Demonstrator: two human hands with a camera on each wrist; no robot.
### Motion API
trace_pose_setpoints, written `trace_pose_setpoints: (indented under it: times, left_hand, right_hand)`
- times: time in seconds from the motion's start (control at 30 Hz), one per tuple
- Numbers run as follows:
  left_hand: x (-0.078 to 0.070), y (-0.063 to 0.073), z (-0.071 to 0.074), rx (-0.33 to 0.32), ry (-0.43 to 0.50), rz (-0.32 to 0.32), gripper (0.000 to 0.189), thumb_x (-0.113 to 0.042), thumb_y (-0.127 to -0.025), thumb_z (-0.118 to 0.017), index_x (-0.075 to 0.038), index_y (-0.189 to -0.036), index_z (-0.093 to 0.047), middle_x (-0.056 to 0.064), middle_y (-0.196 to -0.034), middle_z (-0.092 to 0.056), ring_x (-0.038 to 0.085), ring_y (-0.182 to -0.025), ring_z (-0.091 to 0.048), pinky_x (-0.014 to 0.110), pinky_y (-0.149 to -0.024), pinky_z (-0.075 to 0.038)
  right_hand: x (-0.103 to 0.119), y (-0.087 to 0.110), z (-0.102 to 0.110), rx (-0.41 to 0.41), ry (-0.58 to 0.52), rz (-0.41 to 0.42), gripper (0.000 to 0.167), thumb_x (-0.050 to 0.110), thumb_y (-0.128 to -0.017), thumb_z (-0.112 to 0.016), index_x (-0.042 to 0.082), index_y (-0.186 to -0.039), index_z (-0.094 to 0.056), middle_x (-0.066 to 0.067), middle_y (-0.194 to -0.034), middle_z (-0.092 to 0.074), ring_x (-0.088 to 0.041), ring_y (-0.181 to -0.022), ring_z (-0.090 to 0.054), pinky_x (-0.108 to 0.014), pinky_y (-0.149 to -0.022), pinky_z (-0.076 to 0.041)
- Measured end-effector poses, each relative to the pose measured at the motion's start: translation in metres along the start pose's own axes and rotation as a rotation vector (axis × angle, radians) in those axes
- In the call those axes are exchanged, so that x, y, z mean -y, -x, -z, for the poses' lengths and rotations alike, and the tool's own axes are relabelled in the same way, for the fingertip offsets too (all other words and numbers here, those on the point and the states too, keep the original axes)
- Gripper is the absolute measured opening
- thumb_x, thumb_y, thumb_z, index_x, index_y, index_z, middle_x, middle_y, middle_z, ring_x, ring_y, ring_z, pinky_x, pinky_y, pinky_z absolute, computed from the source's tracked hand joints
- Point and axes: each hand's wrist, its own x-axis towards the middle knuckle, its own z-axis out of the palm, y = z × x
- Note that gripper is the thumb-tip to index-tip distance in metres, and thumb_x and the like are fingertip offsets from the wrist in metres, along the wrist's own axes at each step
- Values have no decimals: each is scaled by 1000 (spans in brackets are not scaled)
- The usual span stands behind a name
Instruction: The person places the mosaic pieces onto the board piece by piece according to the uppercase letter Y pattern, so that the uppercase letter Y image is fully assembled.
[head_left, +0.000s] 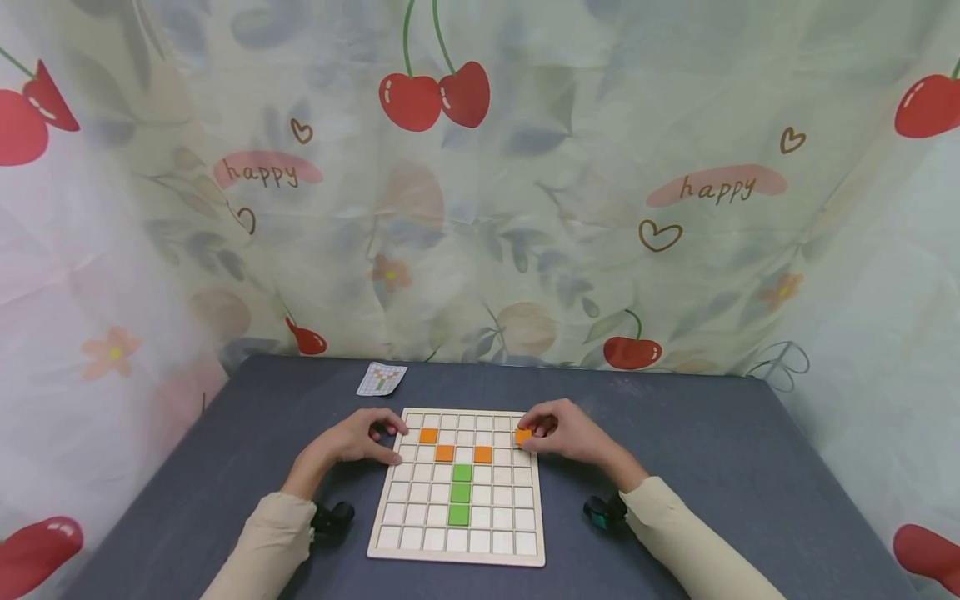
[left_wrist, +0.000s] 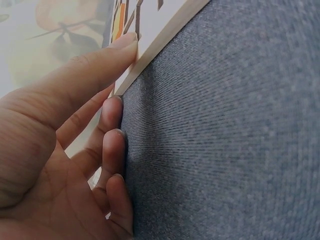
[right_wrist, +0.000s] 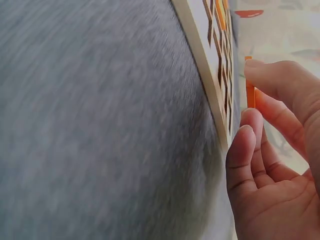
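A wooden grid board (head_left: 455,560) with pale square cells lies on the table. Set in it are an orange tile (head_left: 428,436), two more orange tiles (head_left: 445,453) (head_left: 483,455) and a column of three green tiles (head_left: 461,493). My left hand (head_left: 352,437) touches the board's left edge, thumb and index finger apart; in the left wrist view the thumb (left_wrist: 100,67) rests on the rim. My right hand (head_left: 573,433) pinches another orange tile (right_wrist: 251,95) between thumb and fingers, over the board's upper right. In the right wrist view this tile stands on edge, seemingly apart from the board.
A small pattern card (head_left: 382,379) with a coloured grid lies behind the board, at the back of the dark table (head_left: 637,542). Printed curtains (head_left: 480,208) hang behind and on both sides. Each wrist wears a black device (head_left: 605,512).
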Motion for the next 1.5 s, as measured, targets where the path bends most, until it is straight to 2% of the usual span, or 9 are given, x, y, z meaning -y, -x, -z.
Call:
trace_pose_setpoints:
  times: [0.23, 0.67, 1.0, 1.13, 1.5]
  left_hand:
    - [1, 1, 0, 9, -4, -22, 39, -12, -79, -89, -4, -111, -69, 6, -102, -59, 23, -94, -51, 37, -83, -41]
    - [0, 1, 0, 0, 5, -7, 38, -9, -78, -89, -4, -111, -70, 6, -102, -59, 25, -94, -51, 39, -84, -40]
    - [0, 0, 0, -3, 10, 36, 38, -9, -78, -90, -6, -111, -70, 6, -103, -58, 25, -95, -50, 39, -84, -39]
    - [-1, -1, 1, -1, 15, 31, 38, -9, -78, -90, -5, -110, -70, 6, -103, -58, 25, -96, -50, 39, -84, -39]
    - [-1, 0, 0, -1, 17, 33, 38, -9, -78, -90, -6, -110, -70, 6, -103, -58, 25, -94, -49, 39, -84, -38]
  right_hand:
    - [3, -9, -7, 4, -24, 3, 24, 13, -85, -85, 5, -106, -77, 0, -88, -67, -18, -75, -57, -28, -66, -46]
    - [8, -19, -13, 24, 28, -12, 23, 14, -86, -84, 5, -106, -77, 4, -87, -65, -14, -73, -55, -28, -65, -45]
    - [12, -24, -17, 32, 60, -36, 23, 13, -86, -83, 6, -107, -77, 5, -86, -66, -15, -74, -57, -30, -68, -47]
    - [12, -25, -19, 44, 55, -53, 22, 13, -87, -83, 6, -107, -77, 5, -86, -66, -15, -75, -57, -31, -68, -48]
    - [14, -28, -22, 50, 76, -32, 20, 11, -86, -84, 6, -104, -77, 5, -85, -67, -12, -73, -59, -30, -69, -49]
